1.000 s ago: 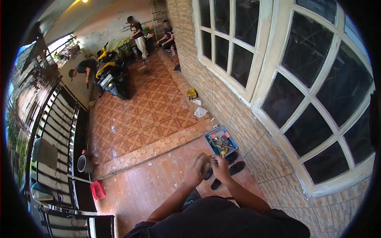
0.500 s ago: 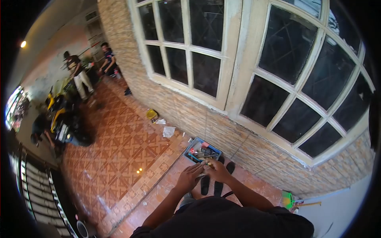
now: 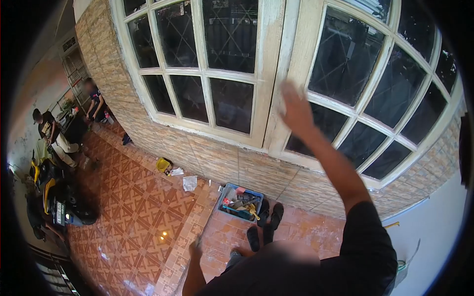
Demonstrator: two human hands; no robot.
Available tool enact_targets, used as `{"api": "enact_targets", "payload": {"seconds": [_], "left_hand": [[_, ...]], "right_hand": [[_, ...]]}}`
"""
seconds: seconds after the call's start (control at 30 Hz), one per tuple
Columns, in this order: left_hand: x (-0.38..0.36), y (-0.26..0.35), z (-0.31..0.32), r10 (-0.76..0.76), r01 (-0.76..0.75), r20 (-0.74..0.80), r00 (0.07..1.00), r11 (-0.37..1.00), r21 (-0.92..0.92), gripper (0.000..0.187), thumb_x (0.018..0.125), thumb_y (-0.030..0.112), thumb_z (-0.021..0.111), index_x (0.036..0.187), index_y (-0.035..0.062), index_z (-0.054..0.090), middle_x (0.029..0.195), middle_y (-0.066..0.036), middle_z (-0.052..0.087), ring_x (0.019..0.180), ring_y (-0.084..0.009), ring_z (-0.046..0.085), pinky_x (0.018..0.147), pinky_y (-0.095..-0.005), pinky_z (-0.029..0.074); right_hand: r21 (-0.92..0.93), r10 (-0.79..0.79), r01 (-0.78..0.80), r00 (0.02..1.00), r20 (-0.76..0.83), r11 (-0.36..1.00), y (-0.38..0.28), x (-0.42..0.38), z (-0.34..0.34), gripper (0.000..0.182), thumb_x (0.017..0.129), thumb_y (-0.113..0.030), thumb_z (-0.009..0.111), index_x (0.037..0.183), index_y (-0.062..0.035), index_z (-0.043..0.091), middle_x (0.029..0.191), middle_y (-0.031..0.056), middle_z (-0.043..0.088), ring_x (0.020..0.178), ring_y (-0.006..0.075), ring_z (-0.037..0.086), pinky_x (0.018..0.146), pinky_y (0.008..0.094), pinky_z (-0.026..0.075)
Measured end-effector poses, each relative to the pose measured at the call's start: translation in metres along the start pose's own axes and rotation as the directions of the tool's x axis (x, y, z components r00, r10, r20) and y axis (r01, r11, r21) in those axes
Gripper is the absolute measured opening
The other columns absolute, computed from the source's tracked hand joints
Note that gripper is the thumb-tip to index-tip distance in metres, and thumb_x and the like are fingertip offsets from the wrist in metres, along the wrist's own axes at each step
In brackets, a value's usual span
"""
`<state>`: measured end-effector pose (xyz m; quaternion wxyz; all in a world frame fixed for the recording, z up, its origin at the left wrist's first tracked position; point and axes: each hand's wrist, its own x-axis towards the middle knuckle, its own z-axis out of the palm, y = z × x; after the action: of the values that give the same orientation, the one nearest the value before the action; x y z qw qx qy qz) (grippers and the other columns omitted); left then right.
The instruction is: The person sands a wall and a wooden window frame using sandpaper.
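Note:
My right hand (image 3: 296,111) is raised to the white window frame (image 3: 291,54), its fingers stretched out over the upright where the two windows meet. Motion blurs this hand, and nothing shows in it. Low on the other side, my left hand (image 3: 196,251) is closed around a small, thin greyish object (image 3: 198,241) that sticks up past the fingers; I cannot tell what it is. Dark glass panes (image 3: 328,123) lie behind my right wrist and forearm.
A blue crate (image 3: 220,209) of tools stands by the stone-clad wall (image 3: 217,158), with black sandals (image 3: 278,212) beside it. A yellow container (image 3: 162,165) and white paper (image 3: 189,183) lie farther left. Several people are near a motorcycle (image 3: 52,197) on the tiled floor (image 3: 133,207).
My hands were together over the crate. Now they are apart: the right has risen to the window frame, and the left has dropped down and left. The view has shifted too.

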<state>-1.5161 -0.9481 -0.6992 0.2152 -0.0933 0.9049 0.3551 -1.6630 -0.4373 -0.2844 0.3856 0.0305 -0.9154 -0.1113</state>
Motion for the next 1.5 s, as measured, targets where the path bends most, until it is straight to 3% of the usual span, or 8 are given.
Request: {"api": "enact_targets", "payload": {"seconds": [0.07, 0.3, 0.53, 0.7, 0.73, 1.0, 1.1, 1.5], "left_hand": [[0.029, -0.211, 0.065, 0.225, -0.234, 0.097, 0.969, 0.730, 0.642, 0.047, 0.091, 0.018, 0.055, 0.135, 0.0029, 0.047, 0.133, -0.025, 0.051, 0.094, -0.0336, 0.063, 0.076, -0.0452, 0.047], [-0.167, -0.242, 0.067, -0.462, 0.384, 0.064, 0.885, 0.799, 0.462, 0.047, 0.090, 0.022, 0.055, 0.134, 0.0068, 0.047, 0.110, -0.022, 0.057, 0.086, -0.0353, 0.063, 0.071, -0.0473, 0.047], [-0.155, -0.203, 0.121, -0.323, 0.318, -0.037, 0.946, 0.895, 0.312, 0.047, 0.090, 0.027, 0.055, 0.133, 0.0107, 0.046, 0.088, -0.018, 0.062, 0.078, -0.0370, 0.063, 0.065, -0.0495, 0.047], [0.021, -0.127, 0.103, 0.533, -0.414, -0.382, 0.755, 0.839, 0.353, 0.047, 0.089, 0.030, 0.056, 0.135, 0.0228, 0.047, 0.084, -0.019, 0.064, 0.078, -0.0410, 0.061, 0.067, -0.0511, 0.047], [0.028, -0.036, 0.056, 0.083, -0.077, -0.298, 0.951, 0.996, 0.034, 0.049, 0.088, 0.031, 0.057, 0.135, 0.0208, 0.048, 0.087, -0.021, 0.063, 0.082, -0.0428, 0.061, 0.071, -0.0509, 0.047], [0.254, 0.183, -0.097, 0.552, -0.557, -0.251, 0.795, 0.829, 0.060, 0.032, 0.091, 0.026, 0.056, 0.112, 0.0030, 0.062, 0.092, -0.025, 0.066, 0.088, -0.0398, 0.065, 0.074, -0.0458, 0.050], [0.256, 0.255, -0.137, 0.551, -0.581, -0.216, 0.806, 0.807, -0.109, 0.033, 0.091, 0.025, 0.057, 0.116, 0.0033, 0.061, 0.094, -0.024, 0.066, 0.088, -0.0384, 0.066, 0.077, -0.0456, 0.051], [0.230, 0.176, -0.063, 0.569, -0.571, 0.147, 0.809, 0.820, -0.029, 0.036, 0.087, 0.016, 0.058, 0.122, 0.0091, 0.061, 0.112, -0.023, 0.064, 0.105, -0.0393, 0.061, 0.089, -0.0444, 0.047]], "right_hand": [[-0.360, 0.046, -0.061, 0.998, -0.049, 0.931, 0.039, 0.045, -0.007, 0.074, 0.082, -0.032, 0.063, 0.143, -0.0007, 0.035, 0.151, 0.0139, 0.032, 0.142, 0.0264, 0.026, 0.116, 0.0493, 0.018], [-0.409, -0.138, 0.130, 0.990, 0.009, 0.903, 0.077, 0.036, 0.018, 0.075, 0.085, -0.040, 0.060, 0.145, -0.0036, 0.034, 0.153, 0.0104, 0.029, 0.142, 0.0234, 0.025, 0.117, 0.0481, 0.016], [-0.338, -0.039, 0.021, 0.998, -0.045, 0.941, 0.097, 0.058, 0.018, 0.073, 0.087, -0.038, 0.058, 0.148, -0.0078, 0.030, 0.154, 0.0072, 0.029, 0.144, 0.0195, 0.024, 0.116, 0.0495, 0.017], [-0.369, -0.014, -0.070, 0.975, -0.220, 0.927, 0.088, 0.066, 0.016, 0.073, 0.088, -0.038, 0.057, 0.148, -0.0072, 0.029, 0.155, 0.0095, 0.026, 0.144, 0.0229, 0.022, 0.117, 0.0495, 0.015], [-0.366, -0.016, -0.032, 0.992, -0.128, 0.930, 0.084, 0.056, 0.024, 0.075, 0.087, -0.038, 0.058, 0.148, -0.0068, 0.029, 0.155, 0.0108, 0.025, 0.144, 0.0241, 0.021, 0.117, 0.0494, 0.014], [-0.473, 0.192, -0.105, 0.971, 0.141, 0.875, 0.081, 0.049, 0.036, 0.079, 0.086, -0.038, 0.059, 0.149, -0.0047, 0.025, 0.156, 0.0137, 0.023, 0.145, 0.0266, 0.019, 0.118, 0.0482, 0.014], [-0.447, 0.080, -0.206, 0.955, -0.285, 0.871, 0.075, 0.092, 0.030, 0.076, 0.092, -0.040, 0.053, 0.148, -0.0001, 0.023, 0.155, 0.0173, 0.022, 0.144, 0.0306, 0.020, 0.116, 0.0498, 0.016], [-0.296, 0.090, -0.311, 0.810, -0.579, 0.903, 0.067, 0.128, 0.034, 0.068, 0.097, -0.040, 0.045, 0.146, 0.0041, 0.025, 0.152, 0.0248, 0.026, 0.141, 0.0385, 0.025, 0.114, 0.0502, 0.018]]}}
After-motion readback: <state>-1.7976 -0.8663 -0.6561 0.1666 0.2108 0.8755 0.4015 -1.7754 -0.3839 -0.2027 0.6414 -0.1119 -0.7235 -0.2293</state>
